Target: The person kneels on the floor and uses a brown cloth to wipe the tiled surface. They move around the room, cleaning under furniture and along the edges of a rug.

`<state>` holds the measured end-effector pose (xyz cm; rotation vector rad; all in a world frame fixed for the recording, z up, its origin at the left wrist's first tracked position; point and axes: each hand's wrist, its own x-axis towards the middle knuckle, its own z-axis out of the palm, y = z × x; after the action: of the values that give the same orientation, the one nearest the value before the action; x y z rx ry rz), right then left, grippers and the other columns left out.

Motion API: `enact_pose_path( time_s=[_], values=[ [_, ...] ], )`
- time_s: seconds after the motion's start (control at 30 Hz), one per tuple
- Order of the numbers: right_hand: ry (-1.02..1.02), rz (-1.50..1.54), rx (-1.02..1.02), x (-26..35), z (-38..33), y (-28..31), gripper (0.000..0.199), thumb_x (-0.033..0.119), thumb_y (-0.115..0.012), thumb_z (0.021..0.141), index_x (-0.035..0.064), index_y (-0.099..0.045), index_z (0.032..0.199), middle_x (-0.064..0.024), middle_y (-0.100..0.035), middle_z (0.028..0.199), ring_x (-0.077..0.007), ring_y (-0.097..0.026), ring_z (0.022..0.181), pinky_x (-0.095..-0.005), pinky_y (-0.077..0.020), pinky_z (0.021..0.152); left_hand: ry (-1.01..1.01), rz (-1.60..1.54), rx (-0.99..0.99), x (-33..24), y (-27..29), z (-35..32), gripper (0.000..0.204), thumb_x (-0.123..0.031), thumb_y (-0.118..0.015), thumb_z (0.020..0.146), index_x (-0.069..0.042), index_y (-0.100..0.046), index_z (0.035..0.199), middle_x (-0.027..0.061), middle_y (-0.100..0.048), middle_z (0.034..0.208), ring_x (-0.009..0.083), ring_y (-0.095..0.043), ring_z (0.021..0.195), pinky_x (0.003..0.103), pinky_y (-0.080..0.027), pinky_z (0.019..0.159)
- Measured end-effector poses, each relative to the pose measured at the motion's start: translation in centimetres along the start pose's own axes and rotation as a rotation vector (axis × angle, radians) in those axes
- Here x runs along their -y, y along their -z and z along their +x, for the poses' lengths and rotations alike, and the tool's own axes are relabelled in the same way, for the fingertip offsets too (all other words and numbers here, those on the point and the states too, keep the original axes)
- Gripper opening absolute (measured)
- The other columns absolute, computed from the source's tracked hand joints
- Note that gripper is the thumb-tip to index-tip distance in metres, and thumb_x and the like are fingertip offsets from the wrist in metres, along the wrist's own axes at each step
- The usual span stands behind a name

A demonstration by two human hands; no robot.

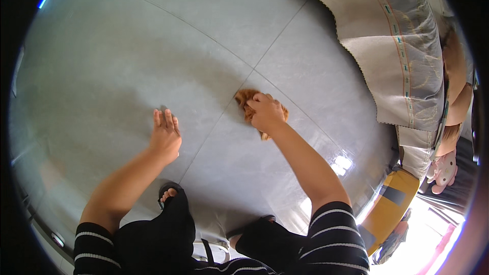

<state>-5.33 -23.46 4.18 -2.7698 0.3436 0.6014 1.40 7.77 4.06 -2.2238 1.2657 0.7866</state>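
My right hand [266, 113] presses a crumpled orange-brown cloth [244, 97] onto the grey tiled floor [153, 46], right where tile joints cross. My fingers are closed over the cloth, which sticks out beyond the hand at the far side and near the wrist. My left hand [165, 135] lies flat on the floor to the left, fingers stretched together, holding nothing. Both forearms come up from striped sleeves at the bottom edge.
A bed with a patterned grey and beige cover [392, 51] hangs down at the right. A yellow and grey object [389, 209] and a pale stuffed toy [444, 172] lie near the bed's foot. My sandalled foot [168, 193] rests below the left hand.
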Motion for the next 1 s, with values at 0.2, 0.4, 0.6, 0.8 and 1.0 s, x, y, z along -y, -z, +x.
enact_pose_path(
  time_s=[0.2,0.4,0.6,0.8,1.0],
  values=[
    [-0.387,0.482,-0.268,-9.0,6.1,6.8,0.036,0.021,-0.052,0.088,0.0204,-0.067,0.120,-0.0066,-0.061,0.126,-0.0283,-0.056,0.113,-0.0419,-0.0505,0.092,0.034,0.006,-0.025,-0.1,-0.1,0.0,0.105,-0.050,-0.078,0.071,0.012,-0.032,0.142,0.0377,-0.026,0.149,0.0513,-0.029,0.137,0.063,-0.005,0.116],
    [-0.323,-0.022,-0.635,-5.6,10.8,-0.5,0.026,0.038,-0.060,0.091,0.0276,-0.068,0.113,0.0006,-0.059,0.123,-0.0304,-0.052,0.112,-0.0450,-0.0504,0.086,0.007,-0.060,0.024,0.1,1.0,0.1,0.106,-0.049,-0.079,0.070,0.012,-0.032,0.142,0.0377,-0.025,0.149,0.0497,-0.029,0.138,0.062,-0.005,0.116],
    [-0.390,-0.158,-0.467,-4.1,11.0,1.3,0.021,0.030,-0.060,0.092,0.0206,-0.070,0.108,-0.0021,-0.058,0.119,-0.0290,-0.051,0.114,-0.0450,-0.0470,0.090,0.018,-0.086,0.030,-0.1,0.7,-0.8,0.107,-0.047,-0.081,0.069,0.013,-0.031,0.142,0.0377,-0.024,0.149,0.0496,-0.029,0.138,0.062,-0.006,0.116],
    [-0.176,-0.478,-0.373,-5.4,12.1,3.9,0.017,0.020,-0.057,0.090,0.0134,-0.070,0.099,-0.0010,-0.059,0.116,-0.0246,-0.052,0.112,-0.0427,-0.0462,0.088,0.001,-0.097,-0.042,0.5,0.7,-0.4,0.095,-0.037,-0.078,0.072,0.014,-0.035,0.140,0.0397,-0.029,0.146,0.0525,-0.035,0.133,0.064,-0.010,0.115],
    [-0.164,-0.575,-0.401,-4.8,12.6,5.0,0.015,0.015,-0.059,0.086,0.0152,-0.072,0.092,0.0023,-0.062,0.107,-0.0221,-0.054,0.108,-0.0401,-0.0466,0.083,-0.005,-0.099,-0.088,0.4,0.0,-0.5,0.084,-0.028,-0.074,0.075,0.015,-0.037,0.137,0.0411,-0.029,0.145,0.0539,-0.035,0.133,0.065,-0.011,0.114]
  ],
)
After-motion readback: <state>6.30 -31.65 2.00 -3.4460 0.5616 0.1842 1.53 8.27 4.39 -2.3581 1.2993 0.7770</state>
